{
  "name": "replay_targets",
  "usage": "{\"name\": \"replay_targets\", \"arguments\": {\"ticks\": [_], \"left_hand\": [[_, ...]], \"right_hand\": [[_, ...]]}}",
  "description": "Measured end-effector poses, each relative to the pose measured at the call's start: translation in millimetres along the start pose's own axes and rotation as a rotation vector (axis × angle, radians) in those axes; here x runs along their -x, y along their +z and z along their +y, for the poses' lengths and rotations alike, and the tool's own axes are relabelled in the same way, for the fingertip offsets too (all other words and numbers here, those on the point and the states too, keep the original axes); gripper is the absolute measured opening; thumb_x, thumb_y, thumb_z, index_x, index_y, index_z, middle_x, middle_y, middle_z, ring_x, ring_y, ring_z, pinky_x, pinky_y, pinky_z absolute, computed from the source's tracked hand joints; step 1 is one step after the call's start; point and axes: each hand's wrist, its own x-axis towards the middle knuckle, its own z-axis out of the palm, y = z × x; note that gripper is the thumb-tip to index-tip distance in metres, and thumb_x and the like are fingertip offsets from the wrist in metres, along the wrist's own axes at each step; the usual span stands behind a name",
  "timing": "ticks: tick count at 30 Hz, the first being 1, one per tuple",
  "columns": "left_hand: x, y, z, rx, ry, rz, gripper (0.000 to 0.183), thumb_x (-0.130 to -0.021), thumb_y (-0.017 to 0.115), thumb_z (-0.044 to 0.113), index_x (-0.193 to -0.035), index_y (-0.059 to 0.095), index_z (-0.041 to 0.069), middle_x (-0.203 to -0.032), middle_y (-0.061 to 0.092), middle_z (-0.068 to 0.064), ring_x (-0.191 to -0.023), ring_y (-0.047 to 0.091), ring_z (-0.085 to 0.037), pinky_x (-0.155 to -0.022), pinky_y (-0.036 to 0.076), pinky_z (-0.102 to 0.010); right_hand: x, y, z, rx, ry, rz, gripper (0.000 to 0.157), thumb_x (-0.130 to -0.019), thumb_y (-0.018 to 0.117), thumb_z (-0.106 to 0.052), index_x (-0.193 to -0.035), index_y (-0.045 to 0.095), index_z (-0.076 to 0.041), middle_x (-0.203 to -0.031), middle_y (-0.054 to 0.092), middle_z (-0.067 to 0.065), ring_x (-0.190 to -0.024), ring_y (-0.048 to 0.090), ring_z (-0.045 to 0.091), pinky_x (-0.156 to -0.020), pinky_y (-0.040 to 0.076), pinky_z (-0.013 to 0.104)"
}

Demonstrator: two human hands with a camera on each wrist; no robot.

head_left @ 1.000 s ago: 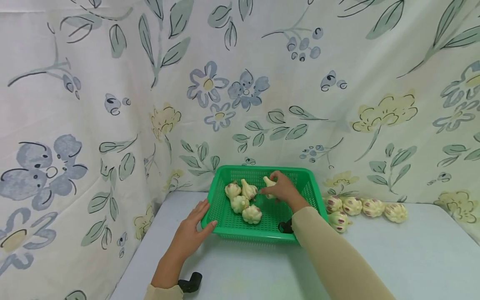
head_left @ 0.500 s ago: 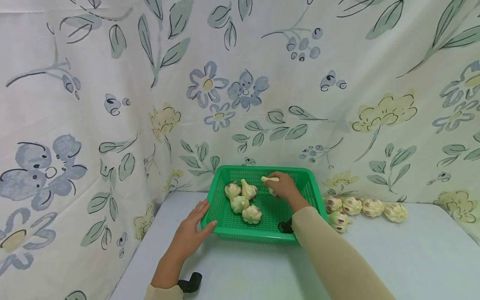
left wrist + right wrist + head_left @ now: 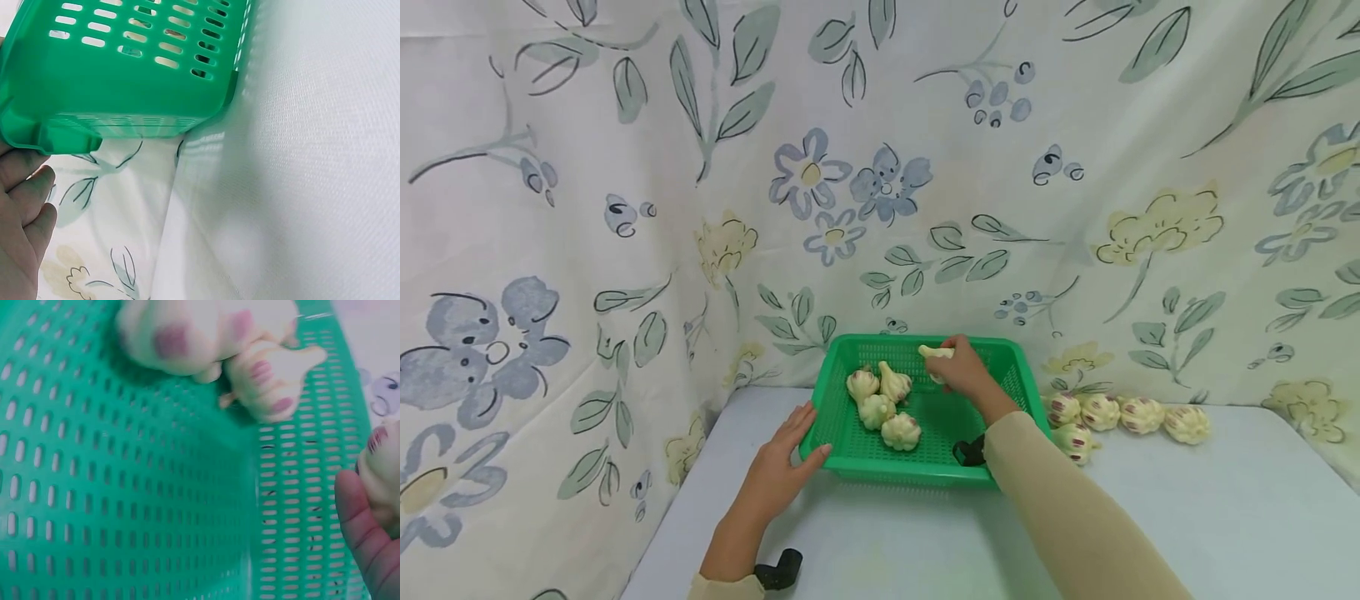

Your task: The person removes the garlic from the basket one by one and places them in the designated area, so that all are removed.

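My right hand [image 3: 966, 375] grips a garlic bulb [image 3: 934, 353] over the back right part of a green plastic basket [image 3: 910, 477]. The bulb's pale stem points left, and my fingers hide much of its body. In the right wrist view, my thumb [image 3: 362, 528] lies along the purple-marked bulb [image 3: 382, 472] at the right edge. More garlic bulbs [image 3: 876, 412] sit clustered in the basket's left half. My left hand [image 3: 781, 467] rests at the basket's front left corner, fingers extended along the rim and thumb spread. The left wrist view shows those fingertips [image 3: 40, 178] at the rim.
Several garlic bulbs [image 3: 1142, 415] lie on the white table [image 3: 1180, 517] right of the basket, most in a row, near the right forearm. A floral cloth [image 3: 880, 283] hangs close behind the basket and along the left side. Black wrist mounts [image 3: 781, 570] sit at both wrists.
The right hand has shifted slightly up and back with the garlic bulb, whose stem swung from upright to pointing left. The view tilted slightly. The left hand stays at the basket corner.
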Motion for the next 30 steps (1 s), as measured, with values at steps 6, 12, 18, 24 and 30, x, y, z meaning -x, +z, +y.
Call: {"name": "replay_targets", "arguments": {"ticks": [6, 12, 18, 24, 30], "left_hand": [[1.0, 2.9, -0.1, -0.014, 0.007, -0.004, 0.072, -0.093, 0.061, 0.053, -0.151, 0.041, 0.015, -0.160, 0.031, 0.001, -0.149, 0.026, -0.028, -0.114, 0.030, -0.060], [1.4, 5.2, -0.4, -0.011, 0.015, 0.001, 0.072, -0.094, 0.062, 0.051, -0.151, 0.041, 0.013, -0.160, 0.033, -0.001, -0.149, 0.026, -0.029, -0.114, 0.029, -0.061], [1.8, 6.6, 0.1, -0.028, 0.011, -0.008, 0.073, -0.094, 0.061, 0.053, -0.151, 0.041, 0.014, -0.160, 0.031, 0.000, -0.149, 0.026, -0.029, -0.113, 0.030, -0.061], [1.5, 5.4, 1.9, -0.035, 0.016, -0.008, 0.071, -0.094, 0.062, 0.048, -0.151, 0.041, 0.012, -0.160, 0.032, -0.005, -0.148, 0.027, -0.031, -0.113, 0.030, -0.061], [2.3, 4.5, 0.3, -0.032, 0.003, 0.001, 0.069, -0.095, 0.064, 0.043, -0.152, 0.040, 0.014, -0.160, 0.031, -0.004, -0.149, 0.026, -0.031, -0.112, 0.031, -0.062]], "right_hand": [[4.4, -13.9, 1.2, -0.003, -0.013, 0.031, 0.046, -0.092, 0.060, -0.029, -0.131, 0.044, -0.011, -0.120, 0.054, 0.018, -0.092, 0.059, 0.027, -0.062, 0.053, 0.033], [20.9, -42.2, -8.8, -0.056, -0.094, 0.013, 0.059, -0.095, 0.063, -0.032, -0.148, 0.042, -0.017, -0.137, 0.050, 0.018, -0.109, 0.060, 0.035, -0.074, 0.058, 0.037], [59.6, -80.5, -14.1, -0.122, -0.194, 0.071, 0.068, -0.096, 0.063, -0.038, -0.155, 0.032, -0.020, -0.148, 0.040, 0.016, -0.114, 0.058, 0.030, -0.081, 0.057, 0.035], [104.3, -113.1, 2.6, -0.212, -0.221, 0.241, 0.065, -0.097, 0.062, -0.038, -0.153, 0.034, -0.018, -0.137, 0.047, 0.003, -0.097, 0.058, 0.004, -0.076, 0.055, 0.024], [134.3, -137.5, 32.6, -0.371, -0.165, 0.403, 0.063, -0.095, 0.067, -0.032, -0.150, 0.038, -0.018, -0.122, 0.049, -0.013, -0.092, 0.058, 0.003, -0.072, 0.054, 0.017]]}}
